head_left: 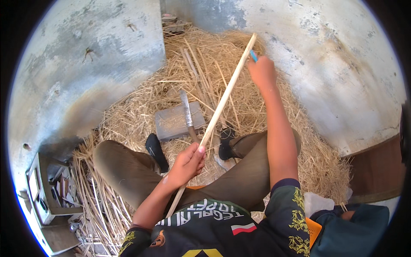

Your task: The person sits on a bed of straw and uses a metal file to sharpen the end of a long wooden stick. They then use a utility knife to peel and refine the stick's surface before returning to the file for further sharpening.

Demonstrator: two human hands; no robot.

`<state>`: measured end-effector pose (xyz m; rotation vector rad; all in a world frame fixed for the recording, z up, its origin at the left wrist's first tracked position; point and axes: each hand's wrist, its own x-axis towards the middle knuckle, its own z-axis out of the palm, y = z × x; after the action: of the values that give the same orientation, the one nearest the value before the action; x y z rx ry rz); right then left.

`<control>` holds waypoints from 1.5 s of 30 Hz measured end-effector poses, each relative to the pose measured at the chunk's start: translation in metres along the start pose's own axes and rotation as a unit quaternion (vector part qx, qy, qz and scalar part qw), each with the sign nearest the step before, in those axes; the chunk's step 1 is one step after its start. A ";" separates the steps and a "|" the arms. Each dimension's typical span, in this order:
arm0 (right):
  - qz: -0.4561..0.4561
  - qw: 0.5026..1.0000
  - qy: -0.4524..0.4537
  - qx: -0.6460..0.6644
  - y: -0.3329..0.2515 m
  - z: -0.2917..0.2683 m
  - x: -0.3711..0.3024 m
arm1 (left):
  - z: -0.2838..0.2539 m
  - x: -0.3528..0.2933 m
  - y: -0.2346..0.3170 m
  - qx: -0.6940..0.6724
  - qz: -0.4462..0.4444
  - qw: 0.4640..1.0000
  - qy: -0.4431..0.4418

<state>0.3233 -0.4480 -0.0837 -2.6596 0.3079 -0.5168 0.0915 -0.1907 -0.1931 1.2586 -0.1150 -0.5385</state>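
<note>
A long, pale strip of wood or bamboo (227,92) runs slantwise from my lap up to the far right. My left hand (186,165) is closed around its lower part. Out at the far end, my right hand (262,73) is closed on a small blue object (253,55), which lies close against the strip; its kind is mostly hidden by the fingers. Between my feet, a machete-like blade (186,105) with a wooden handle rests across a grey block (169,122).
Straw-like shavings (295,124) cover the floor around my crossed legs. Several thin sticks (199,70) lie beyond the block, and a bundle of strips (100,205) is at my left. Worn walls (342,64) rise on both sides. A wooden shelf (43,188) stands at left.
</note>
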 end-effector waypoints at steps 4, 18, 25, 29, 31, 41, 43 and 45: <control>-0.160 0.981 -0.056 -0.091 -0.024 0.021 -0.040 | -0.023 0.003 -0.002 -0.019 -0.011 1.000 -0.001; -0.333 0.928 -0.160 -0.045 -0.070 0.097 -0.141 | -0.057 0.013 0.005 -0.132 -0.020 0.982 0.130; -0.275 0.947 -0.151 -0.063 -0.062 0.101 -0.107 | -0.039 0.004 0.008 -0.116 -0.035 0.981 0.150; -0.193 0.971 -0.114 -0.082 -0.056 0.089 -0.079 | -0.024 0.003 0.006 -0.104 -0.045 0.987 0.116; -0.151 0.982 -0.080 -0.081 -0.042 0.085 -0.048 | -0.015 0.001 0.004 -0.090 -0.047 0.991 0.092; -0.069 0.991 -0.085 -0.074 -0.020 0.048 -0.026 | -0.012 -0.003 -0.002 -0.052 -0.051 0.996 0.054; -0.131 0.981 -0.115 -0.082 -0.034 0.058 -0.053 | -0.018 -0.003 0.000 -0.076 -0.043 0.994 0.069; -0.189 0.968 -0.140 -0.084 -0.051 0.065 -0.086 | -0.026 -0.001 0.006 -0.098 -0.033 0.991 0.084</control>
<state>0.2781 -0.3554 -0.1428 -2.9227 -0.2565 -0.2244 0.1021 -0.1662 -0.1955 1.1131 0.1191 -0.4867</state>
